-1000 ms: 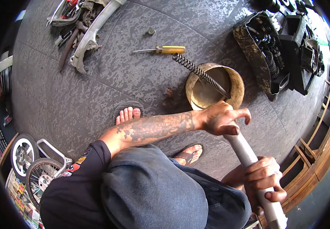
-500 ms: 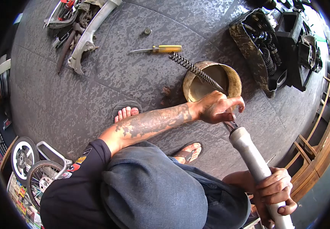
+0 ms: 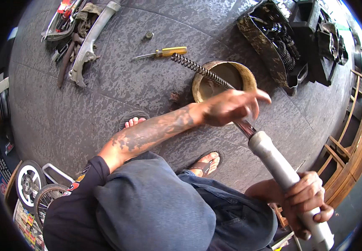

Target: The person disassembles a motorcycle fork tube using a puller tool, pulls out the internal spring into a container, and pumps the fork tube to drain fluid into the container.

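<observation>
My left hand [image 3: 231, 108] is closed around the lower end of a dark coil spring [image 3: 197, 69], its index finger stuck out and blurred. The spring's far end reaches up and left over a round, dirty yellowish tub [image 3: 197, 83] on the floor. Below that hand, a shiny inner tube [image 3: 246, 128] runs into a grey metal fork tube [image 3: 273, 157]. My right hand [image 3: 308, 198] wraps around the fork tube's lower part and holds it slanted. Whether the spring sits inside the inner tube is hidden by my left hand.
Beyond the tub lie a yellow-handled screwdriver [image 3: 171, 51] and a small metal cap [image 3: 149, 35]. A second fork leg [image 3: 89, 44] rests among tools at upper left. A grimy container [image 3: 264, 50] with chains stands at upper right, a wooden frame [image 3: 350, 154] at right, wheels [image 3: 30, 180] at lower left.
The whole view has shifted, so floor things sit further left and up. My left hand's fingers have moved a little on the spring; my right hand keeps its hold on the fork tube.
</observation>
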{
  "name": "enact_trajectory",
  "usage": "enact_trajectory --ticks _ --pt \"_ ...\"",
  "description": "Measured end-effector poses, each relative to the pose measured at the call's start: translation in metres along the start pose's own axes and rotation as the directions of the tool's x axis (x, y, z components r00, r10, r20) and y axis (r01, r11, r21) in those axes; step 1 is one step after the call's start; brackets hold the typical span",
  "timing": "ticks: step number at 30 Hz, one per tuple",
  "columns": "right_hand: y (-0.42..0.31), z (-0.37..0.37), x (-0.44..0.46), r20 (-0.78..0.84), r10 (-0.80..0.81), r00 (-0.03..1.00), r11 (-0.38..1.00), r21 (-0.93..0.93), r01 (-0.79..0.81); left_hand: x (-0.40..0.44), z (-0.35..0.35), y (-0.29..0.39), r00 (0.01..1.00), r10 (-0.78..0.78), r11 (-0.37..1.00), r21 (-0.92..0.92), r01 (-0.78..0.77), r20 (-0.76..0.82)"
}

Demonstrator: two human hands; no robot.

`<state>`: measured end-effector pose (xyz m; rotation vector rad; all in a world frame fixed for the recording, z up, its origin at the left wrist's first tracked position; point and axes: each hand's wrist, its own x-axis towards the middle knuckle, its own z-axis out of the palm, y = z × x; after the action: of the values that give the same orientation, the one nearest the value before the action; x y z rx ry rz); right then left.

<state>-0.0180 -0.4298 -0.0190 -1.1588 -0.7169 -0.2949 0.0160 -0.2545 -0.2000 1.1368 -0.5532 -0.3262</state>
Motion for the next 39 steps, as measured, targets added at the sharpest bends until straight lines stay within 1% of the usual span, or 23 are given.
enact_trajectory --ticks 2,3,6,8,11,13,17,18,19,21,22,23,25,26,27,29,30,31,32,34,36,38,39 --pt "0.002 0.005 -0.001 -0.051 0.018 0.999 0.997 -0.079 -0.022 -0.003 -0.013 0.015 0.985 0.127 0.990 0.070 -0.120 -0.114" --pt "0.000 0.000 -0.003 0.001 0.034 0.999 0.992 -0.120 -0.033 -0.008 -0.018 0.019 0.979 0.121 0.992 0.048 -0.114 -0.165" --pt "-0.002 -0.003 -0.006 0.017 -0.005 1.000 0.981 -0.193 0.008 -0.028 -0.026 0.040 0.940 0.146 0.987 -0.016 -0.159 -0.308" --pt "-0.003 0.000 -0.003 0.009 -0.021 1.000 0.980 -0.198 0.022 -0.043 -0.026 0.045 0.930 0.079 0.996 -0.007 -0.088 -0.359" --pt "-0.009 0.004 0.001 -0.019 -0.080 0.997 0.974 -0.212 0.074 -0.061 -0.023 0.056 0.933 0.050 0.998 0.054 -0.033 -0.355" --pt "-0.022 0.005 0.009 0.004 -0.053 0.999 0.976 -0.209 0.053 -0.070 -0.025 0.056 0.930 0.053 0.996 0.082 -0.025 -0.363" --pt "-0.079 0.003 0.037 0.005 -0.139 0.990 0.975 -0.175 0.138 -0.086 -0.029 0.068 0.916 0.000 0.994 0.100 0.044 -0.400" --pt "-0.094 0.001 0.043 0.040 -0.171 0.985 0.974 -0.143 0.175 -0.089 -0.030 0.072 0.906 -0.013 0.991 0.118 0.069 -0.424" --pt "-0.102 0.003 0.042 -0.020 -0.262 0.965 0.946 -0.205 0.253 -0.092 -0.030 0.073 0.911 -0.016 0.990 0.120 0.071 -0.411" --pt "-0.095 0.019 0.041 -0.072 -0.365 0.928 0.902 -0.274 0.334 -0.097 -0.031 0.073 0.882 -0.038 0.992 0.091 0.091 -0.469" --pt "-0.074 0.030 0.036 -0.204 -0.352 0.914 0.936 -0.071 0.344 -0.099 -0.032 0.074 0.888 -0.024 0.992 0.101 0.079 -0.460" --pt "-0.051 0.022 0.014 -0.236 -0.343 0.909 0.926 -0.246 0.285 -0.101 -0.029 0.075 0.884 -0.036 0.994 0.077 0.081 -0.466" --pt "-0.004 0.007 -0.030 -0.300 -0.325 0.897 0.820 -0.561 0.109 -0.099 -0.027 0.080 0.888 -0.031 0.996 0.064 0.069 -0.459" --pt "0.017 0.013 -0.025 -0.249 -0.176 0.952 0.969 -0.216 0.123 -0.103 -0.023 0.082 0.892 -0.024 0.996 0.071 0.062 -0.451" --pt "0.022 0.016 -0.029 -0.266 -0.114 0.957 0.979 -0.192 0.063 -0.103 -0.022 0.082 0.894 -0.010 0.996 0.075 0.048 -0.448" --pt "0.018 0.011 -0.018 -0.276 -0.140 0.951 0.979 -0.184 0.091 -0.099 -0.029 0.080 0.889 0.021 0.996 0.083 0.019 -0.458" --pt "0.001 0.017 -0.023 -0.333 -0.119 0.935 0.978 -0.203 0.052 -0.101 -0.029 0.083 0.883 0.043 0.995 0.095 0.002 -0.468" --pt "-0.009 0.018 -0.019 -0.383 -0.170 0.908 0.979 -0.169 0.112 -0.110 -0.025 0.086 0.886 0.012 0.996 0.087 0.032 -0.464" --pt "-0.020 0.015 -0.014 -0.302 -0.210 0.930 0.974 -0.144 0.173 -0.105 -0.030 0.086 0.891 0.030 0.994 0.103 0.019 -0.453" --pt "-0.036 0.020 -0.011 -0.277 -0.252 0.927 0.960 -0.191 0.204 -0.105 -0.029 0.085 0.877 0.005 0.996 0.079 0.038 -0.481" --pt "-0.024 0.011 -0.023 -0.373 -0.267 0.889 0.948 -0.266 0.173 -0.102 -0.024 0.083 0.870 -0.019 0.998 0.049 0.049 -0.492" --pt "-0.009 0.003 -0.035 -0.515 -0.195 0.835 0.954 -0.298 0.039 -0.102 -0.017 0.081 0.904 -0.066 0.996 0.027 0.085 -0.422" --pt "-0.006 0.000 -0.038 -0.560 -0.196 0.805 0.960 -0.277 0.041 -0.101 -0.015 0.079 0.912 -0.090 0.993 0.033 0.113 -0.400"
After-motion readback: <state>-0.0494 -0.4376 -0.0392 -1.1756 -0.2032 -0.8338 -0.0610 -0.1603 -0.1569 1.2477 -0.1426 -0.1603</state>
